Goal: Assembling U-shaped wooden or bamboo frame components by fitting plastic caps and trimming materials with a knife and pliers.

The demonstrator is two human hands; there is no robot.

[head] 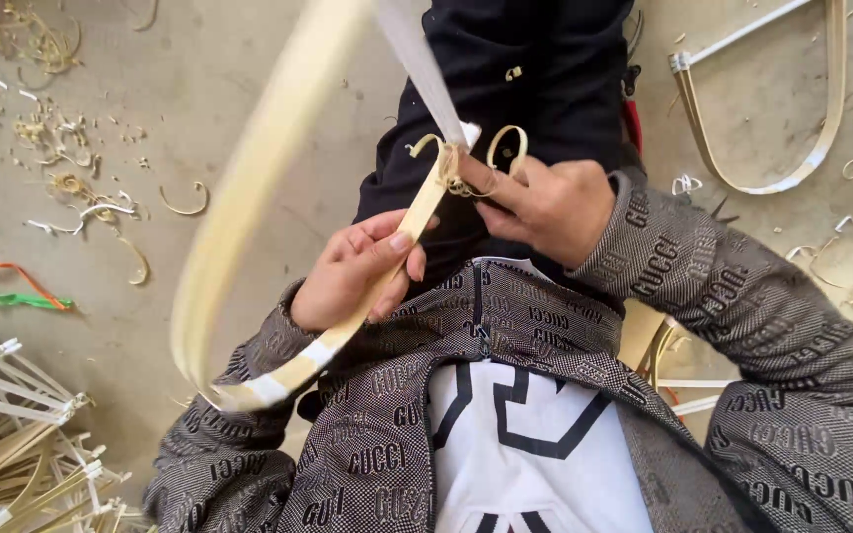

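We clamp the bamboo strip (417,212) in our closed left hand (357,271); our right hand (550,202), at three o'clock, grips what seems a blade (426,69). Shave shallowly.

Bamboo strips (7,434) bundled near left, curled shavings (71,178) far left, a bent strip loop (772,128) far right

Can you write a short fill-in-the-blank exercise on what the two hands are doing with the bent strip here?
1. The left hand grips a pale bamboo strip bent into a ____.
2. The right hand presses a ____ against the strip.
3. Thin curled ____ rise where the blade meets the strip.
4. A bundle of cut strips lies on the ____ at lower left.

Missing words: loop; blade; shavings; floor
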